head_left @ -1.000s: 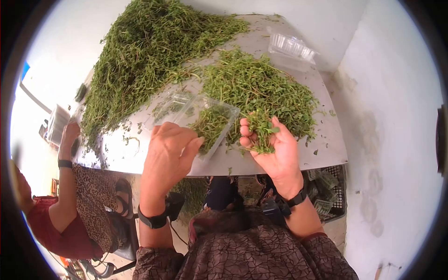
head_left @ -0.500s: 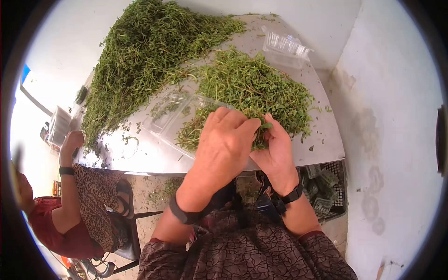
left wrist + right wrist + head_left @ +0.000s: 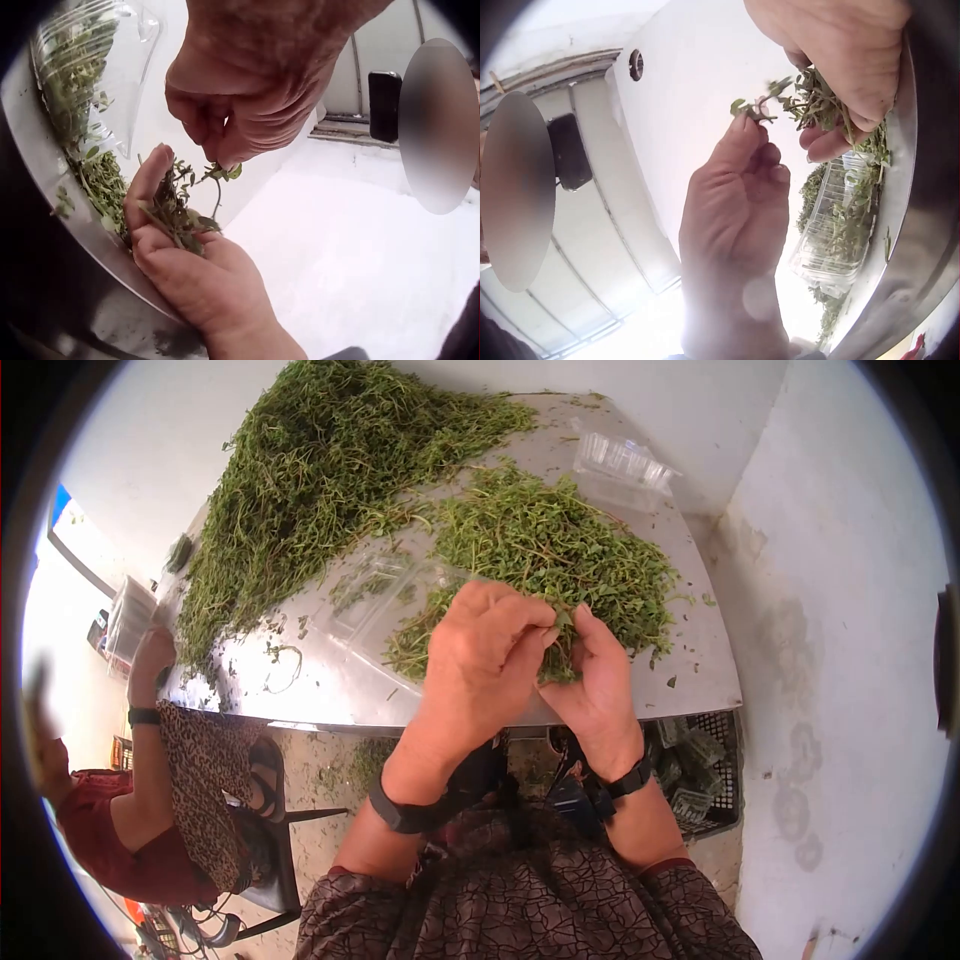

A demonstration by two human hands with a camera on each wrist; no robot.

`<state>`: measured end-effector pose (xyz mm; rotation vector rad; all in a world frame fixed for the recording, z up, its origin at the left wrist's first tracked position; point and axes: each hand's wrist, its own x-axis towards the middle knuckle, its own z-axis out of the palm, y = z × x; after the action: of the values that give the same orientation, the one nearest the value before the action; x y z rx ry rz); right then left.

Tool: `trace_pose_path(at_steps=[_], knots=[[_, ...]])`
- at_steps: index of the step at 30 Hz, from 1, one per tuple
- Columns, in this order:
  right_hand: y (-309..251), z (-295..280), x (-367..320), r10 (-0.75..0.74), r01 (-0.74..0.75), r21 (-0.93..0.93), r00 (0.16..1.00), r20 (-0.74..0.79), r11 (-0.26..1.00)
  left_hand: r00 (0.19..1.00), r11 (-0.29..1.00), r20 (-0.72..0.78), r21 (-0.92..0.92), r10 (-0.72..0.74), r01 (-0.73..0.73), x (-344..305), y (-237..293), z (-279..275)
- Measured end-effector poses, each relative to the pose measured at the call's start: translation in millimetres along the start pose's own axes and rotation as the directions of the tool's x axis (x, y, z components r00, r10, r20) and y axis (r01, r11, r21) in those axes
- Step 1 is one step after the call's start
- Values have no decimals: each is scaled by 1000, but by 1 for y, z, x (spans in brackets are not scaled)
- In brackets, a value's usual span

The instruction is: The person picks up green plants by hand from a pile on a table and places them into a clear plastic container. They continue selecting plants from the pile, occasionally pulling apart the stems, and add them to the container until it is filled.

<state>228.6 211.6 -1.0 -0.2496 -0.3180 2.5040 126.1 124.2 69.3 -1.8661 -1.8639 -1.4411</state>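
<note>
My right hand (image 3: 600,678) curls its fingers round a small bunch of leafy green stems (image 3: 180,214). In the right wrist view the bunch's leafy ends stick out past the fingers. Close to it, my left hand (image 3: 478,650) pinches a small leafy sprig (image 3: 754,112) between thumb and forefinger. An opened clear plastic clamshell box (image 3: 345,625) lies on the table, partly behind the left hand, with green stems in its near half. Right behind both hands spreads a pile of the same greens (image 3: 560,535).
A larger heap of greens (image 3: 310,490) covers the table's left and far side. Clear plastic boxes (image 3: 625,465) stand at the back right. A black crate (image 3: 715,780) with filled boxes sits below the right edge. Another person (image 3: 140,820) sits at the left.
My left hand has moved right from over the clamshell box to the bunch in my right hand, where it now pinches a sprig. The right hand stays in about the same place.
</note>
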Motion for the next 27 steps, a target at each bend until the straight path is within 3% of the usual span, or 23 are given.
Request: trace_pose_path(at_steps=[2, 5, 15, 19, 24, 27], knots=[[-1, -8, 1, 32, -47, 58, 973, 228, 997, 989, 969, 17, -199, -146, 146, -2, -5, -9], [0, 3, -1, 1, 7, -62, 991, 130, 998, 991, 985, -42, -124, -126, 120, 3, -5, -30], [-2, 1, -1, 2, 9, -81, 991, 132, 997, 961, 977, -218, 85, -172, 194, 6, -21, -75], [-3, 1, 0, -2, 14, -86, 991, 137, 996, 971, 964, -206, 211, -117, 161, 0, -34, -86], [-3, -1, 0, -7, 21, -82, 987, 162, 996, 967, 933, -33, 255, -253, 253, -9, -49, -86], [-3, -2, 0, -11, 24, -70, 985, 171, 997, 965, 923, -66, 280, -254, 263, -10, -50, -88]])
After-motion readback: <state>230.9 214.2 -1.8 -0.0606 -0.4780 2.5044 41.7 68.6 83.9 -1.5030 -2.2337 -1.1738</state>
